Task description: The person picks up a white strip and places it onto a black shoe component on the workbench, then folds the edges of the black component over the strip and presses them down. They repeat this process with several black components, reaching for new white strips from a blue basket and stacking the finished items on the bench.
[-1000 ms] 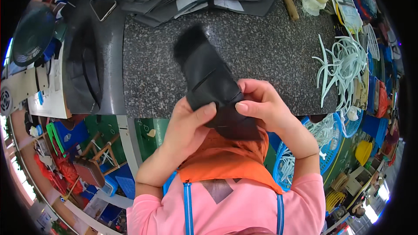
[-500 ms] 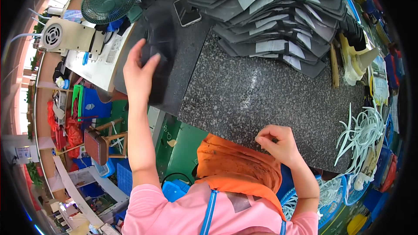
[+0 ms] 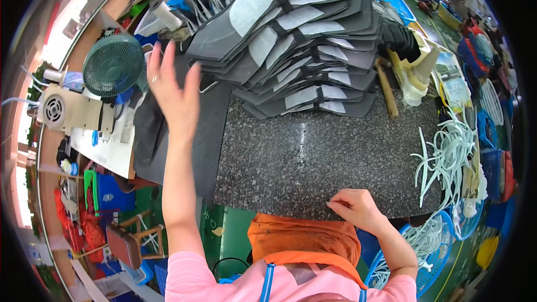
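My left hand (image 3: 174, 92) is raised over the left part of the table, fingers spread, with nothing in it. Close to its fingertips is the left end of a fanned stack of dark grey sheet pieces (image 3: 224, 45), which carry white patches and black straps. A black piece of material (image 3: 150, 134) lies flat to the left of my left wrist. Part of a phone's edge (image 3: 209, 87) shows beside the hand; the rest is hidden. At the table's front edge rests my right hand (image 3: 358, 208), its fingers curled and thumb pressed in; whatever they hold, if anything, cannot be made out.
The speckled stone tabletop (image 3: 279, 162) lies in front of me. Pale strips (image 3: 447, 151) heap at its right edge, with more in a blue basket (image 3: 444, 246) below. A wooden stick (image 3: 387, 89) lies right of the stack. A green fan (image 3: 113, 65) and beige machine (image 3: 67, 109) stand left.
My left hand has left the black material and moved farther away toward the stack, fingers spreading. The view has tilted up, showing more beyond the stack. My right hand stays at the front edge.
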